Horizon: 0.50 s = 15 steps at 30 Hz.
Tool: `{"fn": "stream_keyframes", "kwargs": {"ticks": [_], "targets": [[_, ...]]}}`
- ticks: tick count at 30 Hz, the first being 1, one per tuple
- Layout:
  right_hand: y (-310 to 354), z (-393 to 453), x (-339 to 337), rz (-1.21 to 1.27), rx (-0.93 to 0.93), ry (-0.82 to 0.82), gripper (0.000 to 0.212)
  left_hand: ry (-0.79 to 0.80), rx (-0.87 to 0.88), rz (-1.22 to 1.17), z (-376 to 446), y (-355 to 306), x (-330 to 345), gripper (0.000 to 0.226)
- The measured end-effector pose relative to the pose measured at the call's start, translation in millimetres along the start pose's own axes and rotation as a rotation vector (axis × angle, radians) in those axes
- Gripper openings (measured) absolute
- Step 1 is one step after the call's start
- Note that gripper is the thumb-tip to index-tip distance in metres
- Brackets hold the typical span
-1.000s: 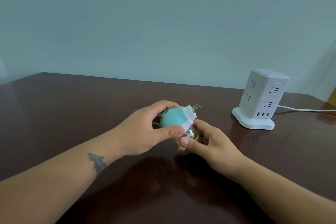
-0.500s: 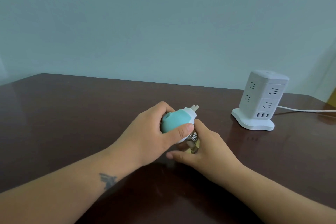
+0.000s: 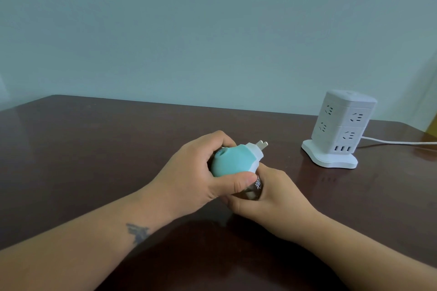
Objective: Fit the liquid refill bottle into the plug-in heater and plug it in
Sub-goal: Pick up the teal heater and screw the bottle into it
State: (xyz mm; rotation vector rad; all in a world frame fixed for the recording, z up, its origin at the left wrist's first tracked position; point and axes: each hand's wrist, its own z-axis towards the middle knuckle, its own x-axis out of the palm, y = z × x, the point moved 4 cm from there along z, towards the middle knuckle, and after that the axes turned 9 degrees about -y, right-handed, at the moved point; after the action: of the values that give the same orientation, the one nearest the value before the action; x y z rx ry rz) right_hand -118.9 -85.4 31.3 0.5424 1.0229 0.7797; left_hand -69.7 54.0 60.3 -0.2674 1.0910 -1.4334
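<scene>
Plug-in heater (image 3: pixel 230 160), teal with a white back plate, is held just above the dark brown table (image 3: pixel 94 149) near the middle of the view, tilted so its two metal prongs (image 3: pixel 263 144) point up and to the right, toward the far right of the table. The left hand (image 3: pixel 189 177) is wrapped closed around the teal body, fingers curled over the far side and the thumb pressed across the near lower edge. Directly under the heater sits the liquid refill bottle (image 3: pixel 254 190), a clear bottle with a printed label, its upper end meeting the heater's underside; how far it is seated cannot be told. The right hand (image 3: pixel 267 198) is cupped closed around the bottle from below and from the right, its fingers touching the left thumb. Both hands are together on the joined pair. A small tattoo (image 3: pixel 137 232) marks the left forearm. At the far right stands a white tower power strip (image 3: pixel 340 127), well apart from the hands, its white cable (image 3: pixel 397 142) running off to the right edge.
</scene>
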Motion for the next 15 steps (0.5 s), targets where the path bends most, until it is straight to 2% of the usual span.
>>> {"fn": "stream_keyframes", "kwargs": {"ticks": [7,15], "targets": [[1.1,-1.3,-0.7,0.088,-0.028,0.089,0.019,0.026,0.018,-0.059,-0.8,-0.3,-1.4,0.046],[-4.9,0.1,0.2,0.104,-0.013,0.074,0.021,0.027,0.029,-0.035,-1.1,4.0,0.8,0.046]]}}
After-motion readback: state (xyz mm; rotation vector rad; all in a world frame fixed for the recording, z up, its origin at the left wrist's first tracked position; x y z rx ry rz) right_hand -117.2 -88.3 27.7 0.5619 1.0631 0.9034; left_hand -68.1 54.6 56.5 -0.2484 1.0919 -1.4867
